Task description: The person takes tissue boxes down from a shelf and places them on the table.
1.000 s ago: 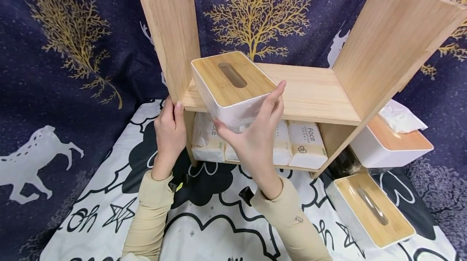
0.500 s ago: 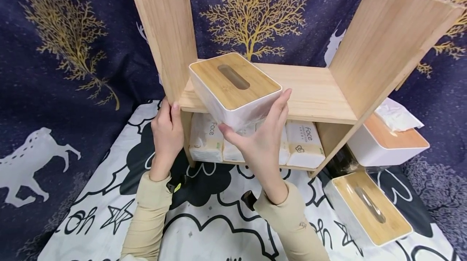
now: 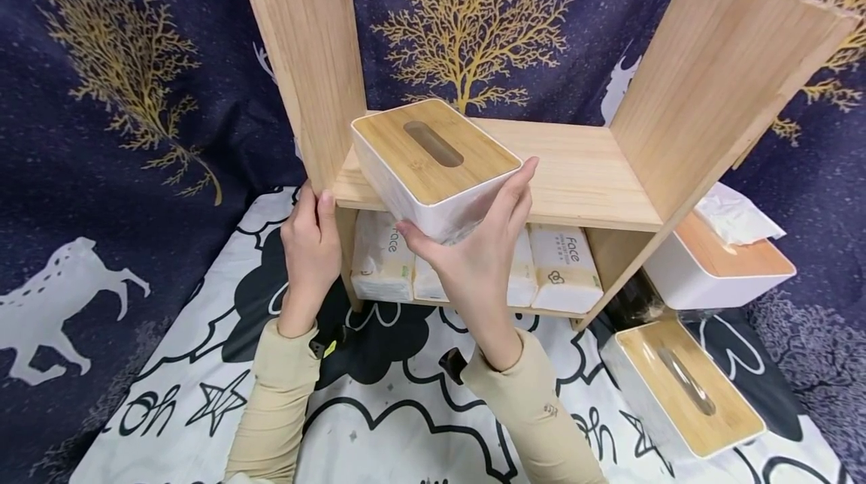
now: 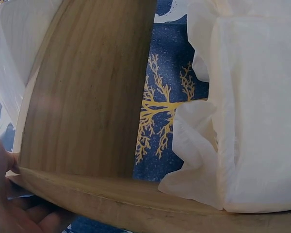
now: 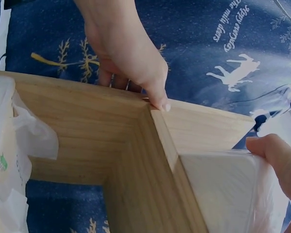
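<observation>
Your right hand (image 3: 476,266) gripped the bamboo-lidded tissue box (image 3: 433,177), thumb on its near side and fingers round its right end, partly spread. The box sat tilted at the left part of the upper board of the wooden shelf unit (image 3: 582,176). Your left hand (image 3: 311,247) pinched the unit's left side panel (image 3: 314,71) where it met that board. Soft tissue packs (image 3: 564,266) stood in the compartment below.

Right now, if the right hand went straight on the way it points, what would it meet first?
Leaving aside the box that the right hand holds, probably the shelf board. Depth is unclear; it might instead pass above, toward the dark cloth behind.
</observation>
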### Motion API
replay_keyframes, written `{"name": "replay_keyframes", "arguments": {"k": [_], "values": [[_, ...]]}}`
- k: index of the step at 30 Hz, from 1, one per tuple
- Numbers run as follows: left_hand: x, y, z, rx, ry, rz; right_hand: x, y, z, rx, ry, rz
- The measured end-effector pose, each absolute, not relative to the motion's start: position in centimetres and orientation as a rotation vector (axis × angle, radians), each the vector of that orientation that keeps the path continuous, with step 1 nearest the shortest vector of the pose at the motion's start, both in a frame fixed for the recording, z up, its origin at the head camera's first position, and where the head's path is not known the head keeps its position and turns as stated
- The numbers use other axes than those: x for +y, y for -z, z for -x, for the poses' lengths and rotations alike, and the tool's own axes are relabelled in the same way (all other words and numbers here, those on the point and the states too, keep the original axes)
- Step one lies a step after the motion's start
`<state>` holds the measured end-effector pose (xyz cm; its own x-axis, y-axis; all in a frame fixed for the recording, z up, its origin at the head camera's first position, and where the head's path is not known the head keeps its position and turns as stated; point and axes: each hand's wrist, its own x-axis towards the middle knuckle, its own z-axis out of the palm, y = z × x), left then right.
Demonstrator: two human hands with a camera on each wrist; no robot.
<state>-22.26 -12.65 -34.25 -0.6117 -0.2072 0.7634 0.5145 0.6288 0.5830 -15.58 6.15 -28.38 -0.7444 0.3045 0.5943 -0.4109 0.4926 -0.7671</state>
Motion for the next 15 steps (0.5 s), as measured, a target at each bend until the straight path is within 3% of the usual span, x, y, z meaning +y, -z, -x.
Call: {"name": "replay_keyframes", "arguments": {"k": [15], "values": [[-12.7, 34.2, 22.3, -1.997, 1.048, 0.231, 7.6, 28.1, 15.2, -2.084, -1.200, -0.148]]}}
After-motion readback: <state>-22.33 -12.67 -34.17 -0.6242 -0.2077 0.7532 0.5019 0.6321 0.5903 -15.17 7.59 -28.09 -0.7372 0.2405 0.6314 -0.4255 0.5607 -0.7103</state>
